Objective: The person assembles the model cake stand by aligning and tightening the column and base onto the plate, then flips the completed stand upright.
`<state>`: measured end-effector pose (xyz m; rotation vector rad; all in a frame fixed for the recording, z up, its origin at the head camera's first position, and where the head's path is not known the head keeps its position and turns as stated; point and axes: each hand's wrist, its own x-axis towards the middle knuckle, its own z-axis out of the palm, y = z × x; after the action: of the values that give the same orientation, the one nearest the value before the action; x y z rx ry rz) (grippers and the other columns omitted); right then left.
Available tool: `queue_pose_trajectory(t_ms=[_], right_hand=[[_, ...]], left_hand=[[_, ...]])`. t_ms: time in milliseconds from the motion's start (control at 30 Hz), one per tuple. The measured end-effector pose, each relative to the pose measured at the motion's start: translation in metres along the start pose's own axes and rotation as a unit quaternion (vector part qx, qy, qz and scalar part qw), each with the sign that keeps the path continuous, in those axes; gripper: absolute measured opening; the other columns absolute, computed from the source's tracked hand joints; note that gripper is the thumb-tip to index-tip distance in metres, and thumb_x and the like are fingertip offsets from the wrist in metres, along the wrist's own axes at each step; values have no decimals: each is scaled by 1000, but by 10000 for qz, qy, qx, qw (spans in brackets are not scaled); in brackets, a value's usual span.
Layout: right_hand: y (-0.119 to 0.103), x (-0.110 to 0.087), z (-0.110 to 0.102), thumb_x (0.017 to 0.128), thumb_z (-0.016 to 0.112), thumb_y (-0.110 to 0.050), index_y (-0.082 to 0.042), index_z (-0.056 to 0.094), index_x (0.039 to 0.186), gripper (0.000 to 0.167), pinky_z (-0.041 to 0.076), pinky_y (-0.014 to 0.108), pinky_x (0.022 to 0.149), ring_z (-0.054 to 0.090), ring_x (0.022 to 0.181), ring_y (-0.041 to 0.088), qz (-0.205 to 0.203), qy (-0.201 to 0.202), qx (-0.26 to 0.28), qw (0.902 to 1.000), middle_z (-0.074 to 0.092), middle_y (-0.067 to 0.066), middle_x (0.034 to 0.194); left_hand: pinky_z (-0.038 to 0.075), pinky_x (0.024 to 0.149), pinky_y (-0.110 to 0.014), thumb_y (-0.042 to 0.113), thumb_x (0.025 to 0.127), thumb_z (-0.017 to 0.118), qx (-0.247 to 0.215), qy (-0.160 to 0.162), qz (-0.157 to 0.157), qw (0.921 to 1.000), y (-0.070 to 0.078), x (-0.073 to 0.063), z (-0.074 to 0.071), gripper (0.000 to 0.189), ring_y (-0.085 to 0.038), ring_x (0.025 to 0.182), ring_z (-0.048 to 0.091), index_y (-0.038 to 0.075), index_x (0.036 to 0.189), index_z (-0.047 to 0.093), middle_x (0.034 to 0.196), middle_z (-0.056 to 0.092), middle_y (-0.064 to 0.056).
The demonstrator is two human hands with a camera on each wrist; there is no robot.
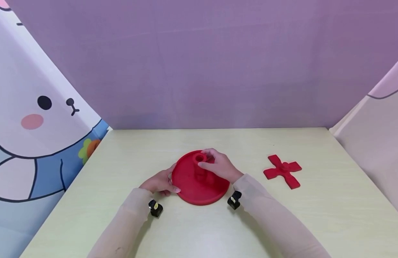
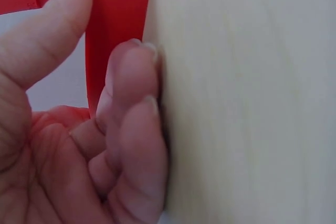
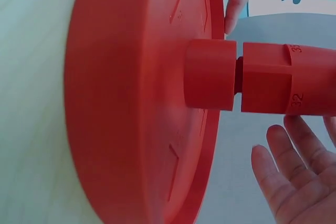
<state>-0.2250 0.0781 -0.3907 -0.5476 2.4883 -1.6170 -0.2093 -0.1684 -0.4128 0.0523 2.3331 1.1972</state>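
Note:
A round red base [image 1: 192, 195] with a raised rim lies flat on the table, a short stub [image 3: 210, 74] rising from its middle. My left hand [image 1: 158, 182] grips its left edge, with the thumb on the rim and the fingers low against the side. Over the stub stands a hollow red tube [image 1: 199, 167], upright, marked 32 and 33. Its top is pinched between the thumb and fingers of my right hand [image 1: 223, 167]. In the right wrist view a narrow gap shows between tube [image 3: 266, 77] and stub, with a thinner neck inside it.
A flat red cross-shaped piece [image 1: 284, 168] with a round knob at its centre lies on the table [image 1: 121, 161] to the right. Purple cloth [image 1: 218, 64] hangs behind the table. A cartoon-printed sheet [image 1: 57, 172] borders the left side.

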Motion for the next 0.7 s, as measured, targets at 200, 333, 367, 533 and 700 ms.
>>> queue_pose_trajectory(t_ms=[200, 333, 367, 533, 700], right_hand=[[3, 1, 1, 90, 67, -18, -6, 44, 136, 53, 53, 37, 83, 53, 110, 27, 207, 2, 122, 9997, 55, 11, 121], [8, 0, 0, 94, 61, -15, -9, 40, 144, 54, 53, 37, 84, 52, 112, 28, 38, -198, 212, 9996, 53, 12, 125], [8, 0, 0, 94, 60, -13, -7, 41, 144, 54, 53, 37, 83, 53, 110, 27, -34, -278, 207, 9994, 54, 12, 123], [4, -3, -1, 93, 61, -10, -3, 47, 139, 48, 53, 32, 78, 54, 102, 25, -238, -353, 51, 9991, 57, 11, 115], [4, 0, 1, 89, 68, -13, -4, 52, 132, 47, 53, 32, 79, 55, 101, 24, -169, -103, -155, 9997, 59, 8, 113]], left_hand=[[47, 55, -30, 13, 75, 81, -14, 3, -21, 10000, 1, 1, 1, 101, -23, 60, 54, 20, 154, 20, 78, 56, -11], [48, 56, -31, 12, 75, 81, 38, -7, -47, 10000, 2, 1, 1, 101, -23, 61, 55, 19, 154, 19, 82, 55, -11], [48, 56, -31, 12, 75, 81, 56, -5, -55, 10000, 2, 1, 1, 102, -23, 61, 55, 18, 154, 18, 82, 55, -11], [48, 56, -31, 12, 75, 81, 150, -20, -61, 9999, 3, 0, 0, 102, -23, 61, 54, 16, 155, 17, 85, 55, -11], [48, 56, -31, 12, 76, 81, 161, -32, -77, 9998, 2, 1, 0, 103, -23, 61, 54, 17, 155, 16, 82, 55, -11]])
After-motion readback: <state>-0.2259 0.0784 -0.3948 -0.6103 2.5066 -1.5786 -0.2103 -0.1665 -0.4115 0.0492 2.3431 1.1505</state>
